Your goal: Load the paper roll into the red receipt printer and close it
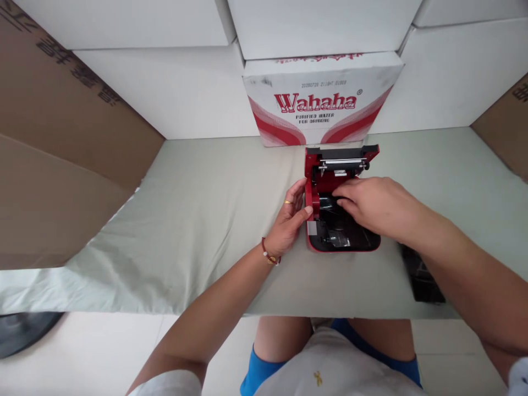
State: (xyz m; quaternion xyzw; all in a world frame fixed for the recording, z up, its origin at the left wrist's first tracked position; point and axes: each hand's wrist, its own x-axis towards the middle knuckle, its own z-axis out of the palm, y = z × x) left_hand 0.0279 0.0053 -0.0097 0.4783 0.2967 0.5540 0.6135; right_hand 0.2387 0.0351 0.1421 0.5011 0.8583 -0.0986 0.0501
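A red and black device (346,240) stands on the cloth-covered table with its hinged lid (342,154) raised, showing a roller and a black interior. My left hand (290,217) holds the device's left side, thumb on its edge and fingers along the outside. Over the opening, my right hand (371,206) reaches in from the right, thumb and index finger close together near the inner compartment. Whatever may be between those fingertips is too small to make out. Its other fingers are hidden.
A white and red water carton (315,104) leans behind the device against white boxes (165,93). Brown cartons (61,165) flank the green-grey tablecloth (185,220). A black object (423,278) lies under my right forearm near the front edge.
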